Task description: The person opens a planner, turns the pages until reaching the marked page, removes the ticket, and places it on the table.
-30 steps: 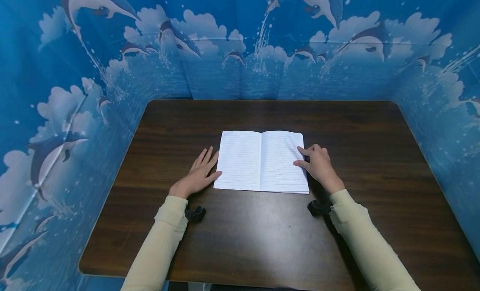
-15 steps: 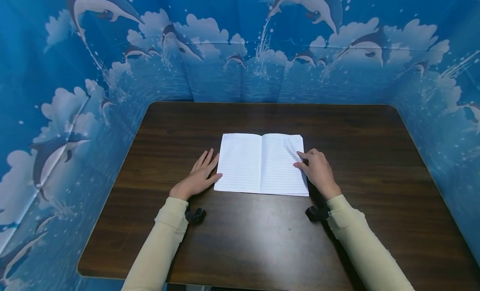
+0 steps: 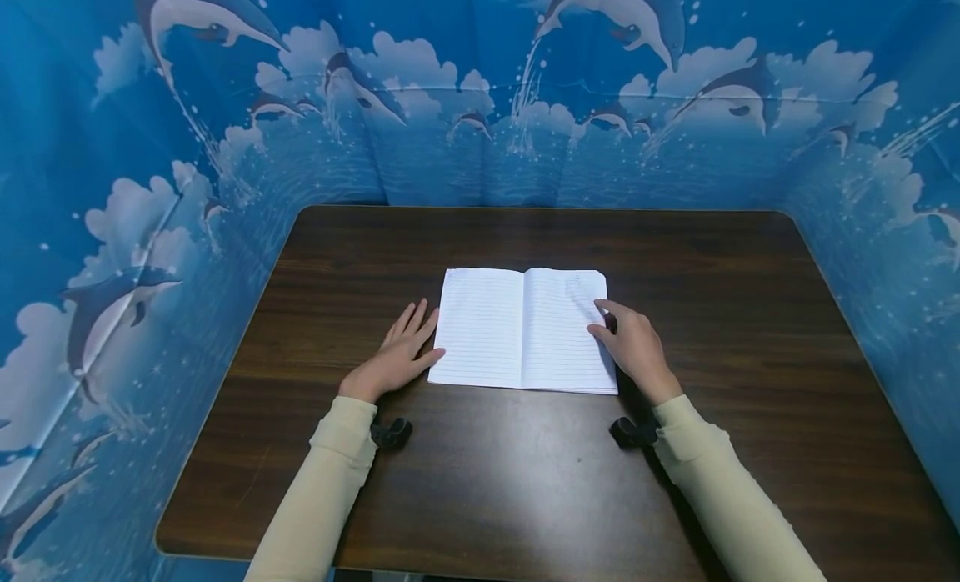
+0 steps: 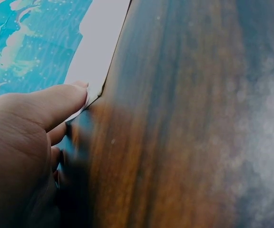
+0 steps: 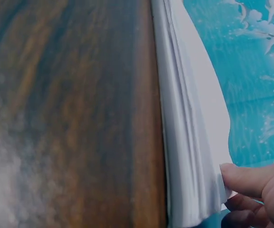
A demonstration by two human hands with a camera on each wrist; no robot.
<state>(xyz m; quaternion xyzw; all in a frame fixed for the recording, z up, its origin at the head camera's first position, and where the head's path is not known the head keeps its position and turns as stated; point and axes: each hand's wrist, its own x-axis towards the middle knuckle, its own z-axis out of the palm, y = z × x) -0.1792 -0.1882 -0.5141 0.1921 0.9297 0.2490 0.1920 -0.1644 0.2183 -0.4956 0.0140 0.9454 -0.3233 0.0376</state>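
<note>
Between the straight fingers of the left hand (image 3: 392, 358) and the right hand (image 3: 636, 342) pinching its edge, the notebook (image 3: 482, 328) lies open, page-turning the likely step, a leftward lift probably needed next

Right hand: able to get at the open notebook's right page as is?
Looks like yes: the right hand pinches the outer edge of the right page, and no object lies on top. The left hand is at the opposite edge, out of the way.
</note>
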